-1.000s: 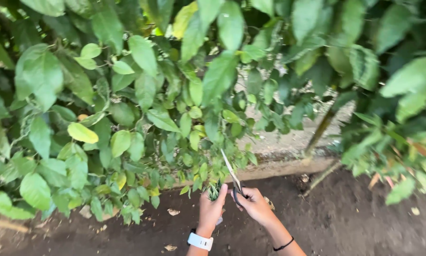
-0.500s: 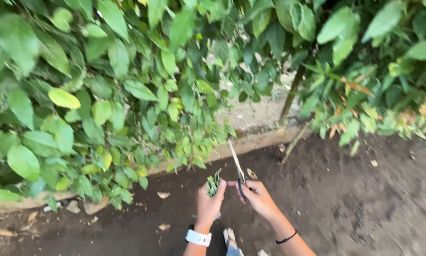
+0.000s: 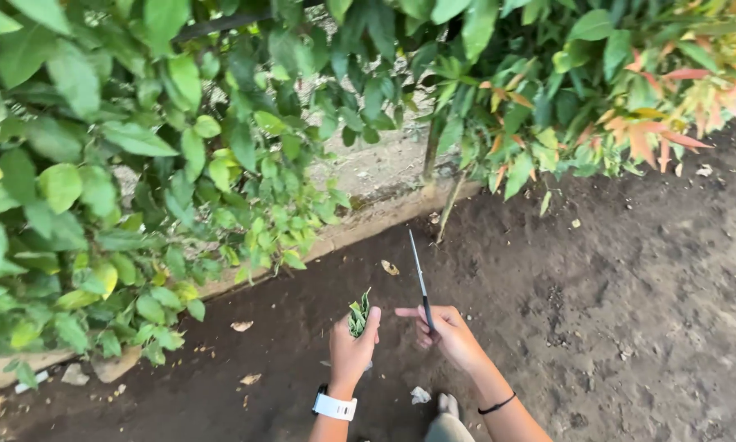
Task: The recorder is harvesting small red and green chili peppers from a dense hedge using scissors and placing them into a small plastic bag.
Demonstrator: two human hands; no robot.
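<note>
My left hand [image 3: 351, 350], with a white watch on its wrist, is closed around a small bunch of green cuttings [image 3: 359, 313] that stick up from the fist. My right hand [image 3: 444, 331], with a thin black band on its wrist, holds a pair of scissors [image 3: 420, 278] whose blades point up and away; the forefinger points left toward the cuttings. Both hands hover over dark bare soil, a little apart from each other.
A leafy green hedge [image 3: 139, 164] fills the left and top. A low stone kerb [image 3: 368, 223] runs diagonally under it. A thin woody stem [image 3: 448, 209] rises from the soil. Reddish-tipped foliage [image 3: 654, 98] hangs at top right. Dry leaves lie on the soil [image 3: 630, 286].
The view has tilted down and away from the hedge, showing more soil. Both hands have drawn back from the leaves, still holding the cuttings and the scissors.
</note>
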